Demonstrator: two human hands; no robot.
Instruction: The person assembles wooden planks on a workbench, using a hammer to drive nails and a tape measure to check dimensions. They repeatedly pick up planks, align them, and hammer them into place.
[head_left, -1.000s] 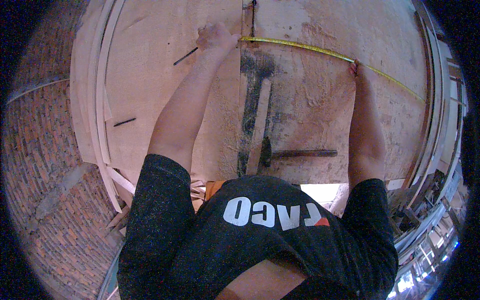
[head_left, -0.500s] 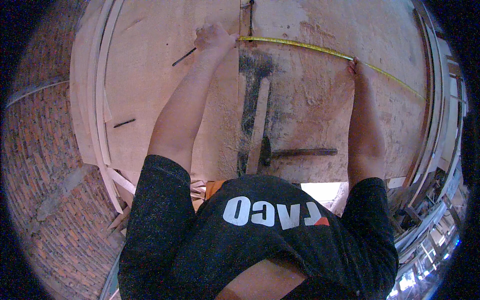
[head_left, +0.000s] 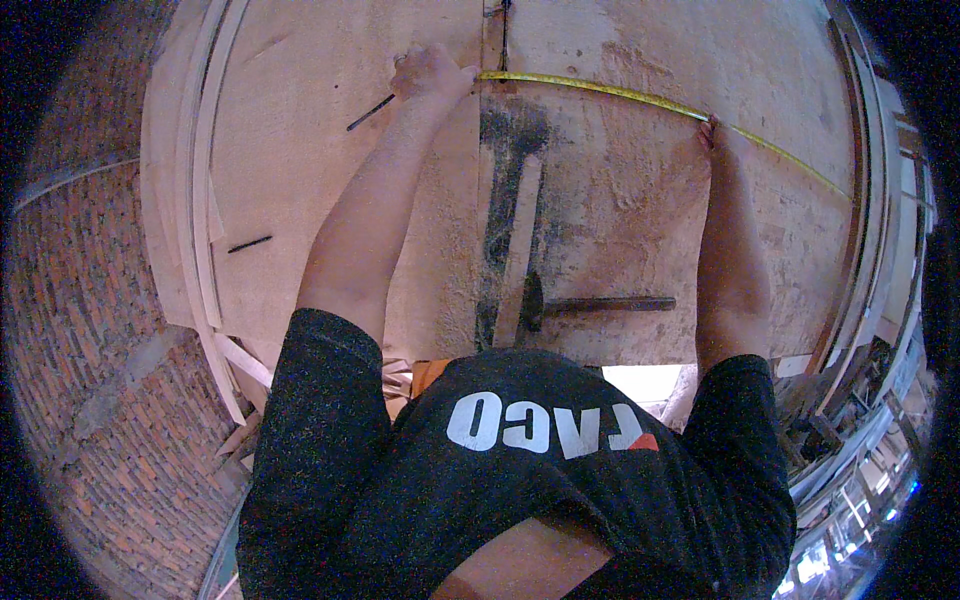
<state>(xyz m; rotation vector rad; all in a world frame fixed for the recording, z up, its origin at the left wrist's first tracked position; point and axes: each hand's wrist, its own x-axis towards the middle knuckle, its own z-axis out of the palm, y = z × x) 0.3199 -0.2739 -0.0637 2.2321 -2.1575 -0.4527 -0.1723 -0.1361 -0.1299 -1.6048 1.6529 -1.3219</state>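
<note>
A yellow tape measure (head_left: 600,90) stretches across the wooden boards, running from my left hand past my right and on toward the right edge. My left hand (head_left: 428,75) is closed, its thumb side at the tape's left end near the seam between boards. Out of that fist, toward the lower left, sticks a thin dark pencil-like stick (head_left: 370,113). Farther right, my right hand (head_left: 711,138) pinches the tape partway along its length. Its fingers are partly hidden by the hand itself.
A hammer (head_left: 610,304) lies on the board nearer my body, beside a narrow wood strip (head_left: 517,245). Another dark stick (head_left: 250,244) rests on the left board (head_left: 270,170). A thin black tool (head_left: 505,40) lies at the far seam. Long strips (head_left: 195,170) line the left side.
</note>
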